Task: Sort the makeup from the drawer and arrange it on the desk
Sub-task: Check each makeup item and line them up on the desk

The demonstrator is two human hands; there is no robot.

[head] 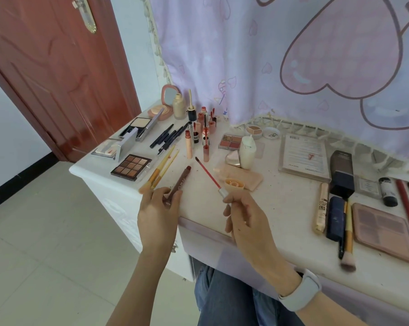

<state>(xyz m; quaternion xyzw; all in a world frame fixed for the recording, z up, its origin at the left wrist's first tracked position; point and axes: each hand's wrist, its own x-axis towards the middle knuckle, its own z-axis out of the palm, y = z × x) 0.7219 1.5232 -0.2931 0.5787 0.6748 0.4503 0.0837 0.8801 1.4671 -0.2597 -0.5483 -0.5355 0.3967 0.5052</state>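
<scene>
- My left hand (160, 208) hangs over the front edge of the table (281, 208), its fingers curled round the lower end of a brown lip tube (180, 182) whose open dark-red end points up and away from me.
- My right hand (242, 216) pinches the silver collar of a red applicator wand (208, 173); the wand slants up to the left, with its dark tip in the air near the small pink tubes.
- Tube and wand are apart, and their far ends lean toward each other.
- Just behind my right hand I see a peach cap (234, 184) resting on a flat peach case (243, 176).
- At the back left stands a cluster of lip glosses (204, 128) upright, with dark pencils (169, 136) lying beside them.
- A brown eyeshadow palette (131, 167) lies at the left edge, with yellow-handled brushes (162, 169) just to its right.
- On the right side lie a pink palette (383, 230), a dark blue bottle (341, 175), a mascara tube (321, 207) and a makeup brush (348, 241).
- A pale watch band (302, 291) circles my right wrist.
</scene>
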